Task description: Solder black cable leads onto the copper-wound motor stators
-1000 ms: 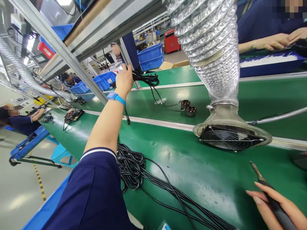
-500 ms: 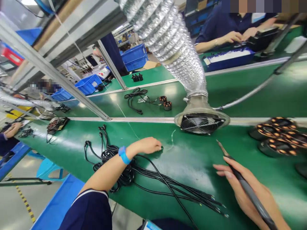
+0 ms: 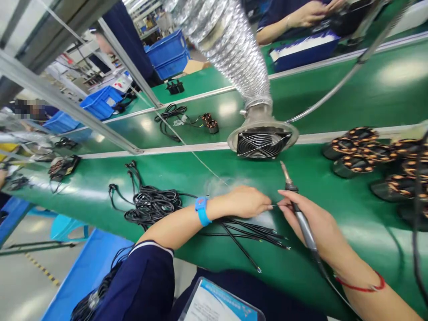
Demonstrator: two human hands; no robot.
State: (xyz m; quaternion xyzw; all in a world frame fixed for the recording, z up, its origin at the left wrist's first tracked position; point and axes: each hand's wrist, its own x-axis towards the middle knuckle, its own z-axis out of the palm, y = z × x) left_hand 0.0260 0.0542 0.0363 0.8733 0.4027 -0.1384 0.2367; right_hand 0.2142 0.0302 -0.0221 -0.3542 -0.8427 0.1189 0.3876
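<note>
My right hand (image 3: pixel 317 220) is wrapped round a soldering iron (image 3: pixel 304 225), whose tip points up and away toward the fume fan. A thin solder wire (image 3: pixel 209 168) slants down from overhead toward my left hand (image 3: pixel 249 201), which is closed in a pinch. A short length of wire shows between the fingertips of both hands, which nearly meet above the bench. Beneath my left forearm lie black cables (image 3: pixel 154 203), coiled at the left, with stripped ends (image 3: pixel 267 236) fanned out to the right. What else the left fingers cover is hidden.
A fume fan (image 3: pixel 262 145) on a foil duct (image 3: pixel 234 49) hangs just beyond my hands. Several motor stators with copper windings (image 3: pixel 354 165) stand at the right on the green bench (image 3: pixel 187 174). Across the bench, a co-worker's hands (image 3: pixel 307 15) work above a blue box (image 3: pixel 306 53).
My left hand has moved right, close to the right hand. The right hand with the soldering iron has shifted left and up. The view has tilted downward.
</note>
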